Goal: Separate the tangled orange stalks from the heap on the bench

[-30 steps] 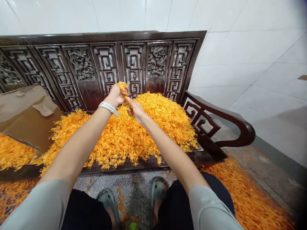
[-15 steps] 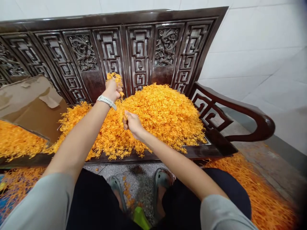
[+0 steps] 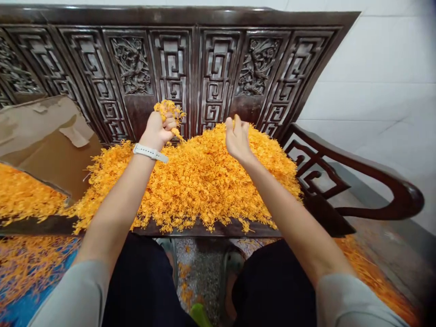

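Observation:
A big heap of small orange plastic pieces [image 3: 207,177] covers the seat of a dark carved wooden bench [image 3: 211,68]. My left hand [image 3: 158,129], with a white wristband, is closed in a fist round a bunch of the orange pieces [image 3: 167,109], held above the heap near the bench back. My right hand [image 3: 236,136] is raised over the top of the heap to the right, fingers pressed together in a pinch on one or two orange pieces.
A torn brown cardboard sheet [image 3: 44,145] leans on the bench at the left. More orange pieces lie on the floor at the left [image 3: 27,268] and right [image 3: 374,277]. The curved armrest [image 3: 357,177] closes the bench's right end. My knees are close to the seat edge.
My right hand has left the left hand and moved up and right over the heap. The left hand has stayed closed on its bunch. The view has come closer to the bench.

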`<state>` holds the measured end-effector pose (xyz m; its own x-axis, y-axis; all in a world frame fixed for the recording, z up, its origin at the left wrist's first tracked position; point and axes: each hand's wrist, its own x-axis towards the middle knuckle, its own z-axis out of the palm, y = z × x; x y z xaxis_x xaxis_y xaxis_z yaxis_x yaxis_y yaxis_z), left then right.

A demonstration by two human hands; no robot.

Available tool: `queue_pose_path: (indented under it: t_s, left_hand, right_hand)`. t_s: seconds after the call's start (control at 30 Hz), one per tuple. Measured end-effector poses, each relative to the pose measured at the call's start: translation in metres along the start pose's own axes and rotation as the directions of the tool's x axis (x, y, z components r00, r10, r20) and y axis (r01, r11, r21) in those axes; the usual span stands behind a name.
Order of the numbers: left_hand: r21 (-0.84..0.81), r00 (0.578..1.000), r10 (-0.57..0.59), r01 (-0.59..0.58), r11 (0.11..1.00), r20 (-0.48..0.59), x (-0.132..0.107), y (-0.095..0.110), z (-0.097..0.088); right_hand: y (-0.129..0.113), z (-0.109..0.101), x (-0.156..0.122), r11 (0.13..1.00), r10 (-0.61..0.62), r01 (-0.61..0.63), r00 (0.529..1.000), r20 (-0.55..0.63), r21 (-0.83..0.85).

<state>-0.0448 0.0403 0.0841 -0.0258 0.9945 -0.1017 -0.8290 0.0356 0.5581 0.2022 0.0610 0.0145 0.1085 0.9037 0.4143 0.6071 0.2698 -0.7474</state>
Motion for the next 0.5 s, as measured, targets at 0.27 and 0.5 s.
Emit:
queue_pose_path:
  t_s: [0.27,0.5]
  left_hand:
    - [0.084,0.981,-0.163,0.155,0.984,0.107,-0.004,-0.041,0.021]
    - [0.17,0.949,-0.275,0.249,0.954,0.152,-0.009,-0.059,0.029]
  right_hand:
    - [0.014,0.046,-0.022,0.818,0.104,-0.213,0.968,0.227,0.534]
    - [0.025,0.043,-0.008,0.969,-0.165,0.138,0.979,0.119,0.204]
